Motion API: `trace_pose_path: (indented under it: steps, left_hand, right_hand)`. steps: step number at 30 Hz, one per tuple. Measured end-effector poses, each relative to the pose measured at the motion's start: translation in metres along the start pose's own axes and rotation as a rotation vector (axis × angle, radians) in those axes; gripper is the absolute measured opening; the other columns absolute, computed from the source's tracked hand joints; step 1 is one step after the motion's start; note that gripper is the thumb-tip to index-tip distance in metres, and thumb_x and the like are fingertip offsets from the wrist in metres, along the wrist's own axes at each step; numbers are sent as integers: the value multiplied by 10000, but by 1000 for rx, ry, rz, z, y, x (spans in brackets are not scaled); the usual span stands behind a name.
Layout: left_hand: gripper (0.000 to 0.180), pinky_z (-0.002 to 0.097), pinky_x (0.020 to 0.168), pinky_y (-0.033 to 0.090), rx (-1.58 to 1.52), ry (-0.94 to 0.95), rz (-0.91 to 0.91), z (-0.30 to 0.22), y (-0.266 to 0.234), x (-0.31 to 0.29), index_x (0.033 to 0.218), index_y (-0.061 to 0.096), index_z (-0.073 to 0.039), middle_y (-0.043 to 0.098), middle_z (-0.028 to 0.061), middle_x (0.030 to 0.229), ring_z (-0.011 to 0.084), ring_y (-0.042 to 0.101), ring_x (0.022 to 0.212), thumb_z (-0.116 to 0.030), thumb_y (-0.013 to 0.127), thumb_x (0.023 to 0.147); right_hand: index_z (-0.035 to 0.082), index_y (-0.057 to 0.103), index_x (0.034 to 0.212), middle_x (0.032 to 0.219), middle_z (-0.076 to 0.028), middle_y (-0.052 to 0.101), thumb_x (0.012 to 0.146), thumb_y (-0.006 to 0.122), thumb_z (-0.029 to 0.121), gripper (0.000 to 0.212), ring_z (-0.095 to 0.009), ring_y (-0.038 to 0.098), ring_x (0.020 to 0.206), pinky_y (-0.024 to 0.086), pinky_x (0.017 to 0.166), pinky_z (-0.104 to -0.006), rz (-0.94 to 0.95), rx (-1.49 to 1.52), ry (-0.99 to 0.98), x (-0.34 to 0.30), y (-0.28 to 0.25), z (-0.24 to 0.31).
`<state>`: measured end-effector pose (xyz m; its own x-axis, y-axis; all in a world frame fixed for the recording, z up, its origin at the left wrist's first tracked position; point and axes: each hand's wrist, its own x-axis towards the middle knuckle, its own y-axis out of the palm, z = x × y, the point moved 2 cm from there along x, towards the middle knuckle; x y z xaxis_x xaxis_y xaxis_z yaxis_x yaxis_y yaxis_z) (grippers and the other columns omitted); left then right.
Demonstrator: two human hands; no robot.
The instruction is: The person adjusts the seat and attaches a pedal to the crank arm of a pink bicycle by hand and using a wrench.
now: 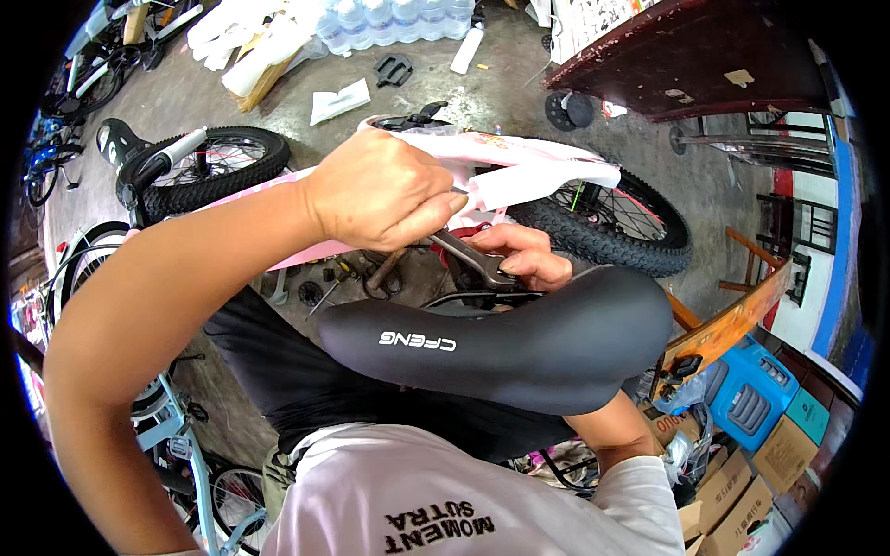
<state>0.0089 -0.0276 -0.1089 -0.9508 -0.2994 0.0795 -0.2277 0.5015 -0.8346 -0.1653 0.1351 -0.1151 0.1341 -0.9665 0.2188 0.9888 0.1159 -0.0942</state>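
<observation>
A black bicycle saddle (501, 347) lies across the view right in front of my body. My left hand (380, 190) is closed round the handle of a metal wrench (473, 259), which slants down to a bolt just beyond the saddle. My right hand (527, 255) comes up from behind the saddle. Its fingers are curled beside the wrench's jaw, and what they grip is partly hidden. Past both hands stretches a pale pink bicycle frame (528, 148), partly wrapped in white padding. The bicycle's wheel (621, 222) with a knobby black tyre stands to the right.
Another wheel (218, 167) is at the left. A black pedal (394, 69) and loose tools (380, 273) lie on the floor. Shrink-wrapped bottles (394, 20) stand at the back. A dark red table (695, 65), a blue plastic case (751, 394) and cardboard boxes (732, 491) line the right.
</observation>
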Motion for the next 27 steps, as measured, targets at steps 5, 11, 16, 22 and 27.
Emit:
trace_pose_path:
  steps: [5, 11, 16, 22, 27]
  left_hand:
    - [316, 474, 584, 495, 7, -26, -31, -1, 4, -1, 736, 615, -69, 602, 146, 659, 375, 632, 625, -257, 544, 980]
    - [413, 481, 558, 511, 138, -248, 185, -41, -50, -5, 699, 628, -46, 615, 161, 613, 390, 622, 563, -317, 560, 1004]
    - [439, 465, 474, 505, 444, -86, -62, -99, -65, -15, 601, 622, -51, 594, 140, 518, 358, 610, 460, -324, 678, 940]
    - [440, 421, 421, 486, 438, -151, 87, -102, -65, -4, 586, 637, -59, 604, 136, 512, 315, 625, 451, -322, 693, 935]
    - [474, 413, 454, 514, 428, -187, 40, -103, -67, 0, 608, 683, -65, 636, 130, 539, 310, 657, 483, -374, 651, 967]
  right_hand:
    - [83, 455, 1248, 1325, -213, 545, 791, 840, 46, 598, -318, 579, 1237, 465, 1077, -429, -5, 4, -92, 1, -5, -11]
    - [65, 530, 1213, 1289, -191, 599, 740, 887, 82, 593, -305, 588, 1231, 452, 1079, -428, -191, 114, -13, -4, 4, -5]
    - [65, 552, 1218, 1247, -173, 614, 744, 885, 66, 580, -309, 593, 1215, 476, 1067, -417, -149, -14, 31, 5, 3, 6]
    - [45, 536, 1265, 1301, -180, 584, 756, 860, 37, 603, -313, 573, 1242, 459, 1094, -429, -97, 96, -52, 0, -4, -8]
    - [48, 514, 1260, 1318, -192, 574, 755, 866, 43, 616, -315, 577, 1255, 467, 1096, -435, -108, 7, -66, 3, -6, -6]
